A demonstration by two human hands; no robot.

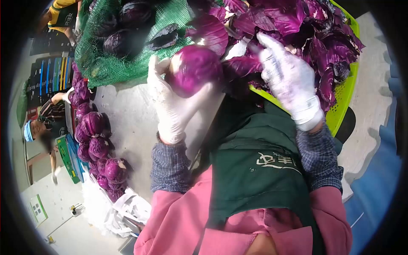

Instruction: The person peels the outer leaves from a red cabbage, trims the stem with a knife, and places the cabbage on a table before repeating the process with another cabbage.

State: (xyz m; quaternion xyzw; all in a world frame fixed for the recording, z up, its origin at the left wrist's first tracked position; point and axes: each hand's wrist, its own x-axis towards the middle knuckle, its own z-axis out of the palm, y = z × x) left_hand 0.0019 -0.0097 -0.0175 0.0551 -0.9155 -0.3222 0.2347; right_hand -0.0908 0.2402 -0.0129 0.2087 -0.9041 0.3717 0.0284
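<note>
My left hand is wrapped around a red cabbage, holding it over the edge of the metal table. The cabbage is round and glossy, with a pale patch on its left side. My right hand hovers to the right of it, above loose purple cabbage leaves. One finger stretches forward, the others are bent, and I make out nothing held in them. Both hands wear white gloves, the right one stained purple. Those leaves fill a lime-green basket close to my right side.
A green mesh sack with dark cabbages lies at the table's far side. Several peeled cabbages line the table's left edge, beside white bags. Two other people stand at the left, near stacked crates.
</note>
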